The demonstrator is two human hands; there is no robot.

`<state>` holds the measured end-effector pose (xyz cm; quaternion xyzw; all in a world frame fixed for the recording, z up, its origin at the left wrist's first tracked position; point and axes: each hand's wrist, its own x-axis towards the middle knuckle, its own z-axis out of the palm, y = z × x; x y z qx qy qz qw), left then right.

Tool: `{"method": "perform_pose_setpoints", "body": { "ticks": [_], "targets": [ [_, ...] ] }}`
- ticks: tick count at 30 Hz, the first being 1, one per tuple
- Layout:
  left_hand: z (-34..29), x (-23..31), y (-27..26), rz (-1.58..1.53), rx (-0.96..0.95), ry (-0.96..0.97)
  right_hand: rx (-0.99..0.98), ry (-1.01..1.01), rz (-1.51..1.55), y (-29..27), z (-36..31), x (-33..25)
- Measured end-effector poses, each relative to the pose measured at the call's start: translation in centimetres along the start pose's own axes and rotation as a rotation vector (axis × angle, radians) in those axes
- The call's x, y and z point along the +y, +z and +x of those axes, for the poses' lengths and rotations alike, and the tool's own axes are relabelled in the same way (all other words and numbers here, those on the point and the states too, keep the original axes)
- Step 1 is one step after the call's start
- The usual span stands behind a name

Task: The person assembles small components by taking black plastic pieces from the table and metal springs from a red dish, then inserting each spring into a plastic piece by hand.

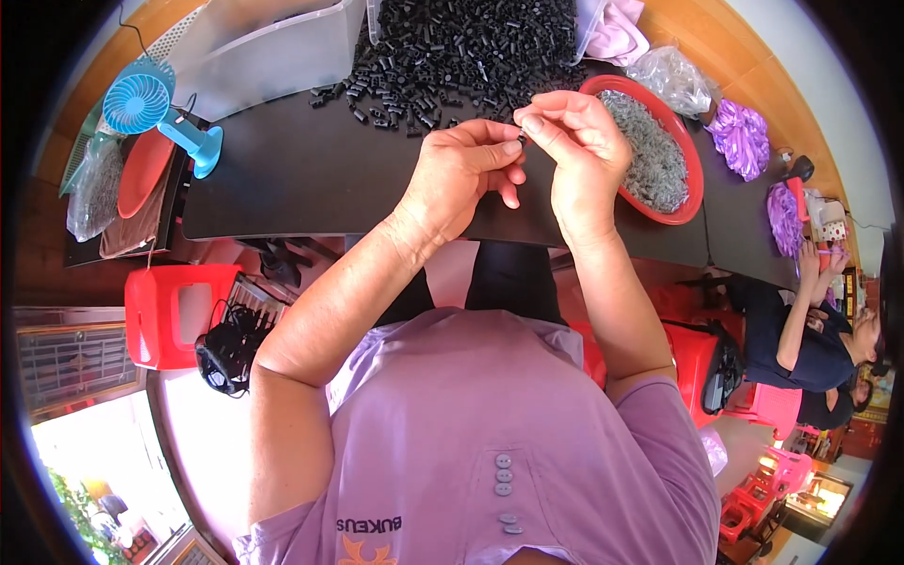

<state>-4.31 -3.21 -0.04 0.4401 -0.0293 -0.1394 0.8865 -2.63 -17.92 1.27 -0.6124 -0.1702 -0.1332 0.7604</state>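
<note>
Above the front half of the dark table [311, 169], my two hands meet fingertip to fingertip. My left hand [457, 174] pinches a small black plastic part [523, 138] between thumb and forefinger, its other fingers curled below. Thumb and forefinger of my right hand [586, 155] are closed right at the tip of that part; whatever they grip is too small to make out. Beyond the hands spreads a heap of short black cylindrical plastic parts [461, 61]. Beside my right hand, a red oval tray [695, 179] is filled with small clear, greyish pieces [645, 151].
At the left stand a blue desk fan [141, 99] and a translucent plastic bin [264, 61]. Clear plastic bags [670, 77] and purple bags [739, 137] lie at the right. A red stool [169, 315] is below left. Another person [800, 330] sits at the far right.
</note>
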Motion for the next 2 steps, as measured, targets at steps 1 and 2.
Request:
{"method": "perform_pose_setpoints", "body": {
  "ticks": [1, 2],
  "targets": [
    [0.01, -0.08, -0.03, -0.007, -0.011, -0.001, 0.004, -0.037, -0.054, -0.01, -0.13, 0.09],
    [-0.01, -0.17, -0.12, -0.013, -0.019, 0.000, 0.006, -0.073, -0.106, 0.01, -0.25, 0.27]
  ]
}}
